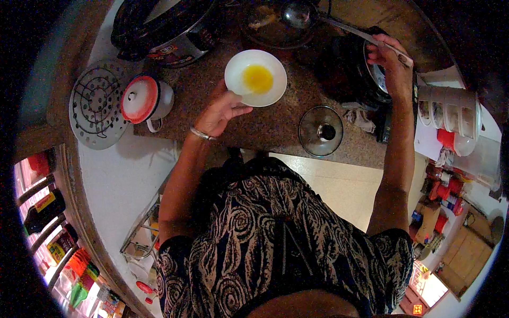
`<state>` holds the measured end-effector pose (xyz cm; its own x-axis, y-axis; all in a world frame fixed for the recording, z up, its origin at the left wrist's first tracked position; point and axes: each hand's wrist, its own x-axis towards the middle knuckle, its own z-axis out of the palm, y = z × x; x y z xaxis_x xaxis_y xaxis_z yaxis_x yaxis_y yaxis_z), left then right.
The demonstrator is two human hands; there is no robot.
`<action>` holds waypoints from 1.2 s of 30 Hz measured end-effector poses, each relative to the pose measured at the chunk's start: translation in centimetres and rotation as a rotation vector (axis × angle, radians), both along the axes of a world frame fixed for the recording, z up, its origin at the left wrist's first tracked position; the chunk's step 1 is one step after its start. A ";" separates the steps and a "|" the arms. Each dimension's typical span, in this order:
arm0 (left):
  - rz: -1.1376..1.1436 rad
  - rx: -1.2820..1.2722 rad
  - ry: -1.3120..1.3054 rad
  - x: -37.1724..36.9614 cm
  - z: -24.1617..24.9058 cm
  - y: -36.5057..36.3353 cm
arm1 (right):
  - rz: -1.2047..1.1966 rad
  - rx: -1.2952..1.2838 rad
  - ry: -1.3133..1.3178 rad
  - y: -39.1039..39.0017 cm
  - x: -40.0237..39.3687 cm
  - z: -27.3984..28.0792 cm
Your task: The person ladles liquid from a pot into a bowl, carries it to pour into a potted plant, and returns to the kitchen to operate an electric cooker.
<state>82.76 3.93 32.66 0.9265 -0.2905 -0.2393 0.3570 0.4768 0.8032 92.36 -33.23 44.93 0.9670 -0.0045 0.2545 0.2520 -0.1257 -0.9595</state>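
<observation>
My left hand [220,111] grips the rim of a small white bowl [231,91], its thumb lying along the near edge. A pool of yellow liquid [258,79] sits in the bowl's middle. My right hand [393,63] is closed around the handle of a metal ladle [350,33], and the handle's end shows past my fingers. The ladle's round head hangs over a dark pan [260,37] at the counter's back. Below my right hand stands a black round cooker [347,69] with a shiny inner rim, partly hidden by the hand.
A glass lid [313,140] with a black knob lies near the counter's front edge, beside a crumpled cloth [361,120]. To the left are a red-and-white lidded pot [164,100], a perforated metal disc [85,127] and a large black slow cooker [188,45]. Stacked containers [450,108] stand right.
</observation>
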 end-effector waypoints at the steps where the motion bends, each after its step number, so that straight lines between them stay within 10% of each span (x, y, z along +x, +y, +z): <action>1: 0.004 -0.010 -0.002 -0.1 -0.1 0.0 | -0.006 0.008 0.015 0.1 -0.1 0.1; 36: -0.019 0.031 -0.011 -0.5 0.2 -0.1 | 0.022 0.057 0.094 0.6 -0.4 -2.0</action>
